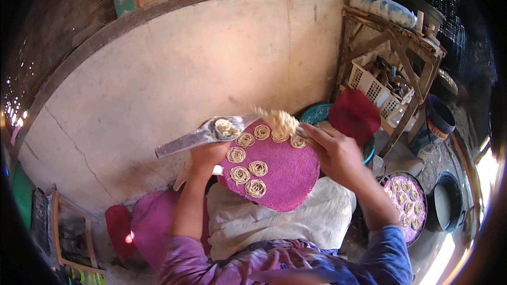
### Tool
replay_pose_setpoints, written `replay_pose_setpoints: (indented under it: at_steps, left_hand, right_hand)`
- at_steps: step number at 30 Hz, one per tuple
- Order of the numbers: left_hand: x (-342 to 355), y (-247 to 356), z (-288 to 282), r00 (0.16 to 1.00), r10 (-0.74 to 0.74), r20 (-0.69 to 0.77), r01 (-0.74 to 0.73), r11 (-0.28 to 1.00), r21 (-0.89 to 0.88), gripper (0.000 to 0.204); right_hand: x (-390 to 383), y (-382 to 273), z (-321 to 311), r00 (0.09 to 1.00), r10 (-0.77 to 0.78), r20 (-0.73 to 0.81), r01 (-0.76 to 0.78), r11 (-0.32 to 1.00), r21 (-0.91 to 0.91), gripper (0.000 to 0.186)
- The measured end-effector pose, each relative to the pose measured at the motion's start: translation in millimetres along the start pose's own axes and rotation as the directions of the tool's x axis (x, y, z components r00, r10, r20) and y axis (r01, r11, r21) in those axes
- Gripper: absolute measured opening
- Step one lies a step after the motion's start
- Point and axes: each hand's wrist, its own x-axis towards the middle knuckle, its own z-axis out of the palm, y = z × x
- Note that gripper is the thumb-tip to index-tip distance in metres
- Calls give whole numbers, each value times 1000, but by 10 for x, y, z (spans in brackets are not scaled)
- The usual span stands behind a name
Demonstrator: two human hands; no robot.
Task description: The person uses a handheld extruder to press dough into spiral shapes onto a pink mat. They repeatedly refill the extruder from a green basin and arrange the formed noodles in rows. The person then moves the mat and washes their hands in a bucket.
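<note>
My left hand point(207, 154) is closed round a long wooden press point(182, 142) with a round cup, its fingers partly hidden beneath. Pale dough point(226, 128) fills the cup. Closed on a short dark-handled tool, my right hand point(338, 154) is at the right, above the mat's edge. At the tool's tip clings a lump of dough strands point(283, 122), a blurred end trailing left; the tool's exact kind is hidden. Below both hands lies a round pink mat point(288, 182), over a pale cloth point(280, 224) on my lap. Several coiled noodle nests point(255, 188) rest along its left and far edges.
At my right, a dark round tray point(364, 221) bears a pink mat with more nests, beside a black bucket point(448, 206). Further back are a red mat point(355, 116), a teal basin point(315, 112) and a wooden rack point(406, 63). A pale wall point(158, 74) stands ahead.
</note>
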Motion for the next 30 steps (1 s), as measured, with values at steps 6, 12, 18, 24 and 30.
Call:
replay_pose_setpoints:
  at_steps: [6, 12, 18, 24, 30]
  left_hand:
    - [173, 212, 337, 993, -86, 75, 95, 989, -117, 27]
    - [312, 52, 402, 995, 91, 30, -94, 988, 124, 29]
    - [393, 230, 738, 987, -101, 122, 97, 995, 35, 26]
    - [345, -47, 613, 993, -66, 96, 49, 984, 170, 32]
    - [243, -412, -426, 952, 277, -131, -187, 864, 468, 35]
  right_hand:
    - [-301, -115, 1049, 971, 239, 33, -232, 887, 400, 56]
    - [-511, 307, 860, 848, 478, 227, -519, 666, 536, 37]
    - [-620, 389, 1112, 896, 383, 223, -435, 663, 609, 38]
    - [-822, 1477, 701, 879, 404, 254, -476, 715, 512, 32]
    - [-1615, 3580, 791, 379, 882, 280, -436, 437, -787, 22]
